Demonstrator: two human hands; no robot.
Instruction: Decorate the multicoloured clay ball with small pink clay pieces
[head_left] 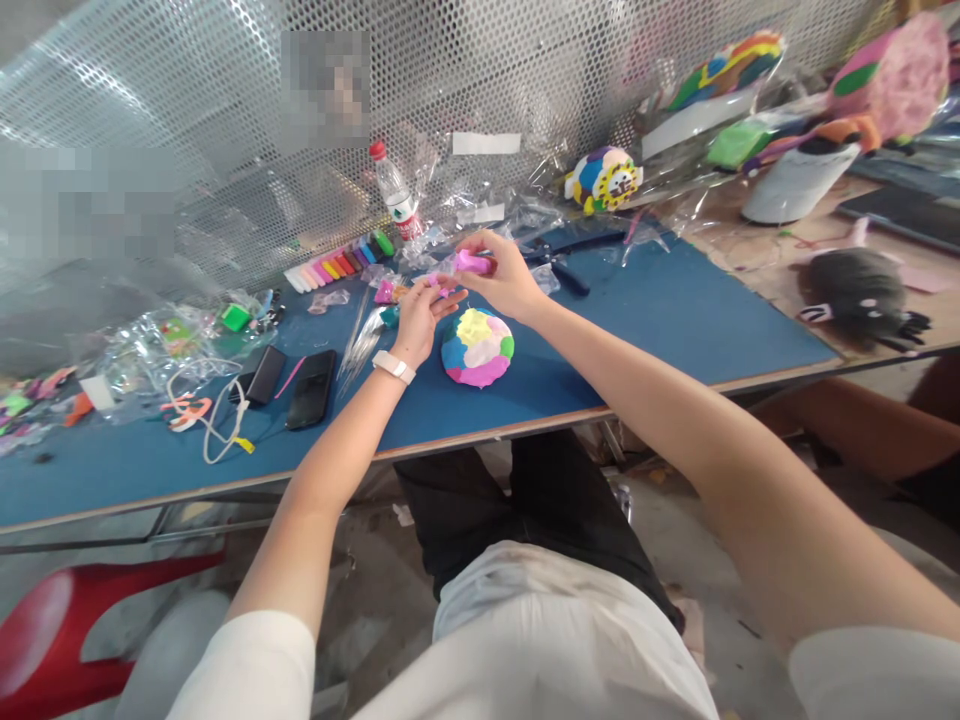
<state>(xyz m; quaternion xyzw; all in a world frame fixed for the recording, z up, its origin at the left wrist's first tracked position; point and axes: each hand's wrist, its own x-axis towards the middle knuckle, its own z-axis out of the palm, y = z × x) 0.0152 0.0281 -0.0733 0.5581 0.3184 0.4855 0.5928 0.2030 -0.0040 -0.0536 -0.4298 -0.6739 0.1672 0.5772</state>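
Note:
My right hand (506, 275) pinches a lump of pink modelling clay (472, 262) between thumb and fingers, above the blue table mat. Close to it on the left, my left hand (421, 322), with a pale band on the wrist, has small bits of pink clay (442, 290) at its bent fingertips. Just below both hands a rounded clay-covered shape (478, 348) rests on the mat, patched in yellow, white, blue, green and magenta. Neither hand touches it. Beside the left hand lie scraps of pink and orange clay in clear wrapping (386, 292).
Behind the hands stand a red-capped bottle (397, 195) and a row of coloured clay sticks (341, 262). Dark-handled pliers (566, 270) lie to the right. A phone (311, 390) and white cable (217, 430) are at left. Clay figures, including a grey one (859, 290), sit at right.

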